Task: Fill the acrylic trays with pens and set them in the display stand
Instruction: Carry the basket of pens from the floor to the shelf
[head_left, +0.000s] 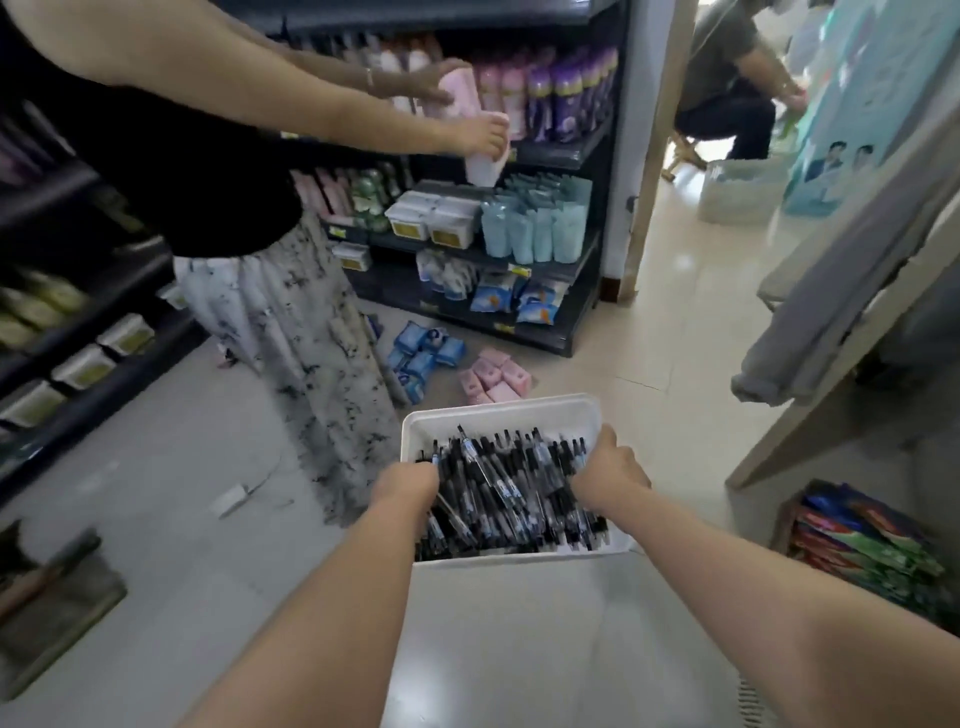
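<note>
My left hand (410, 483) and right hand (609, 470) are both in the white rectangular plastic bin (498, 410), which sits at about 6 o'clock, just below centre of my view. It is heaped with black click pens with clear barrels (511, 491). The left hand comes in over the bin's 9 o'clock wall with its fingertips buried in the heap. The right reaches over the 3 o'clock wall, thumb along the rim and fingers curled down among the pens. I cannot tell whether either hand is closed on a bundle of pens or hooked on the wall. Coming in from opposite sides like this makes sense either way, I think: it squeezes the loose pens into one parallel sheaf, or it balances the bin. What carries the bin from below is hidden. The acrylic trays and the display stand are not in view, so I judge this is the start, with stock being gathered. At 11 o'clock a person in a black top and marbled skirt (234, 182) holds a pink soft pack (457, 98) up to the dark metal shelving (545, 260), apparently restocking. Just beyond the bin, at 12 o'clock, small blue packets (421, 353) and pink packets (493, 376) lie on the pale tiled floor (156, 519), likely waiting for that shelf.
</note>
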